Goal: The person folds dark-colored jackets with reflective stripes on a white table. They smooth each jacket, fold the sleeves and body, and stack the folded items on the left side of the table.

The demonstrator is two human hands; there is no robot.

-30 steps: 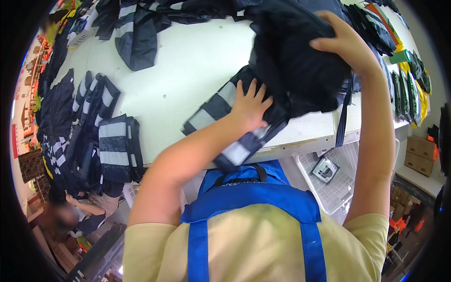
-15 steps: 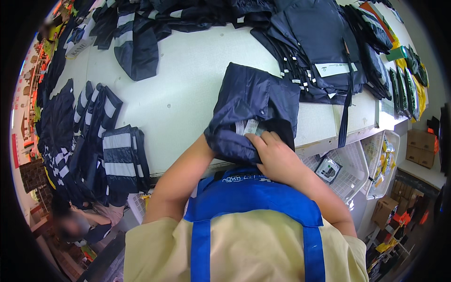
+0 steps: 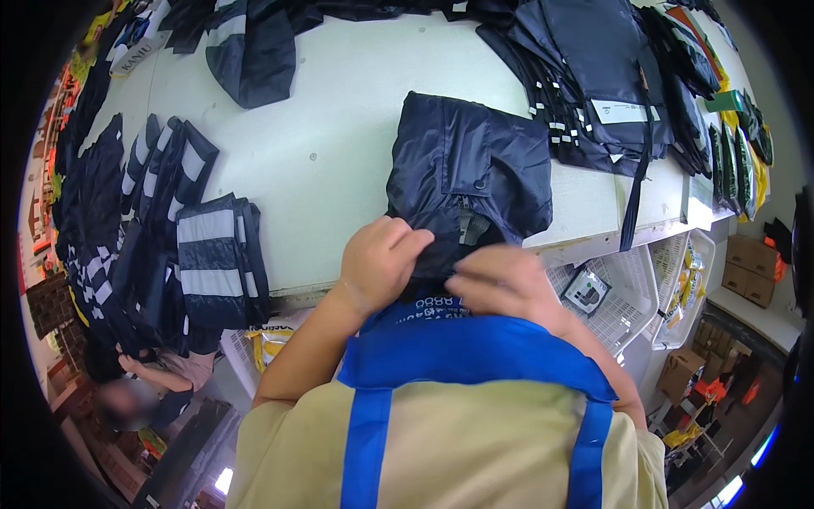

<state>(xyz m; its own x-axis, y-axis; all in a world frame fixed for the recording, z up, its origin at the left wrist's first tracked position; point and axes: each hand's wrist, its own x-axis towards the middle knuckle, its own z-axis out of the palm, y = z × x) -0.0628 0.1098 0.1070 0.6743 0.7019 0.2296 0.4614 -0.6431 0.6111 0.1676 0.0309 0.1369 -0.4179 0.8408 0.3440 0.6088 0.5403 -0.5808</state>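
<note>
A folded dark navy jacket (image 3: 432,153) lies at the table's near edge, its snap button, zip and a label at the neck opening facing up. My left hand (image 3: 383,261) is closed on the jacket's near edge, thumb and fingers pinching the fabric left of the neck opening. To its right, my right hand (image 3: 507,282) is smeared by motion beside the same near edge, fingers bent toward the cloth. Whether it grips any fabric cannot be made out.
Stacked dark garments with white tags (image 3: 593,68) lie at the far right of the white table (image 3: 331,110). Folded striped garments (image 3: 209,246) rest at left. White plastic baskets (image 3: 623,297) stand below the right edge. Another person (image 3: 140,399) is low at left.
My left hand has come out from under the jacket onto its near edge. My right hand has left the neck opening. The jacket lies flatter, its placket and zip now exposed.
</note>
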